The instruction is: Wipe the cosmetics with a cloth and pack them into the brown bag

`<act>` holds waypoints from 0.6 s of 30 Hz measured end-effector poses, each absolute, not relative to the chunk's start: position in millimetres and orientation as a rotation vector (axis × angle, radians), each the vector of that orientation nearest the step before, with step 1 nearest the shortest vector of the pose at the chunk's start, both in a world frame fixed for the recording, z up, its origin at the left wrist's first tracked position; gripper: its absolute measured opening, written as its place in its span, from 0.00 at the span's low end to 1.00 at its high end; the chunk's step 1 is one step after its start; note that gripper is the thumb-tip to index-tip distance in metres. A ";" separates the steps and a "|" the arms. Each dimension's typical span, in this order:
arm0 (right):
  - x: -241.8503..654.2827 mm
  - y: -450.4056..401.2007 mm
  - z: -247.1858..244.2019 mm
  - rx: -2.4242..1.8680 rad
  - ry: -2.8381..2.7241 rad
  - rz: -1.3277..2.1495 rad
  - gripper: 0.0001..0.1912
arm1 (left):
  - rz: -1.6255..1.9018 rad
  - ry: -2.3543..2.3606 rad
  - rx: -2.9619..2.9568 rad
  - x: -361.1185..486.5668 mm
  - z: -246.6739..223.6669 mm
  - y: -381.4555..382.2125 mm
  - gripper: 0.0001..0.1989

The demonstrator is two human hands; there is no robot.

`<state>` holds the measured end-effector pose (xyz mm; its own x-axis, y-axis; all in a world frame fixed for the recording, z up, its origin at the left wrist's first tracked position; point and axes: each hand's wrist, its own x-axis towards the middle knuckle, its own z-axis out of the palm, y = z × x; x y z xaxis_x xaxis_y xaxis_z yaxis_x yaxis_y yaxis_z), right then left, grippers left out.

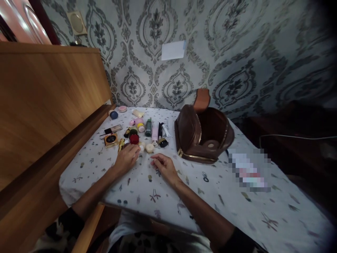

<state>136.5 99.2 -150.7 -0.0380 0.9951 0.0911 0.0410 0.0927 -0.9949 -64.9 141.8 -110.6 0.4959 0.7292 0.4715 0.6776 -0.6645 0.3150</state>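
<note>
My left hand (127,158) reaches in from the left over the near edge of a group of cosmetics, its fingers bent around the left side of a small white jar (142,146). A cream-coloured round jar (150,148) sits just right of that. My right hand (166,168) rests low over the cloth nearby, fingers loosely extended and nothing visible in them. Behind my left hand are a gold lipstick tube (121,144) and a red-lidded jar (134,139). A pink tube (154,134), a dark green bottle (148,127) and a black-topped jar (163,142) are grouped farther right.
An open brown leather bag (188,133) stands right of the cosmetics. A gold compact (111,139) and a blue round item (113,115) lie at left, beside the wooden cabinet (52,80). A blurred-out item (250,170) lies on the patterned tablecloth (221,218) at right.
</note>
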 end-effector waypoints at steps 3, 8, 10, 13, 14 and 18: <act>136.6 99.3 -150.3 -1.155 -1.316 1.149 0.14 | 0.823 1.237 2.728 -59.8 -118.1 142.1 0.13; 137.7 100.0 -150.4 -1.153 -1.330 1.150 0.14 | 0.851 1.238 2.780 -59.2 -122.2 145.5 0.11; 138.0 100.1 -151.1 -1.152 -1.337 1.152 0.13 | 0.842 1.278 2.843 -58.4 -125.4 145.0 0.10; 137.8 100.1 -152.3 -1.157 -1.350 1.144 0.14 | 0.814 1.342 2.946 -57.3 -130.3 143.1 0.10; 137.7 100.1 -152.5 -1.161 -1.353 1.144 0.14 | 0.809 1.349 2.967 -57.2 -131.3 142.6 0.10; 137.2 100.0 -152.3 -1.174 -1.357 1.164 0.15 | 0.792 1.353 2.994 -58.2 -132.8 141.8 0.10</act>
<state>137.2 100.0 -152.3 -0.0751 0.9943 0.0753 0.0768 0.0811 -0.9937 -58.2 141.8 -132.8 0.5758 0.6440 0.5036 0.7544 -0.6560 -0.0237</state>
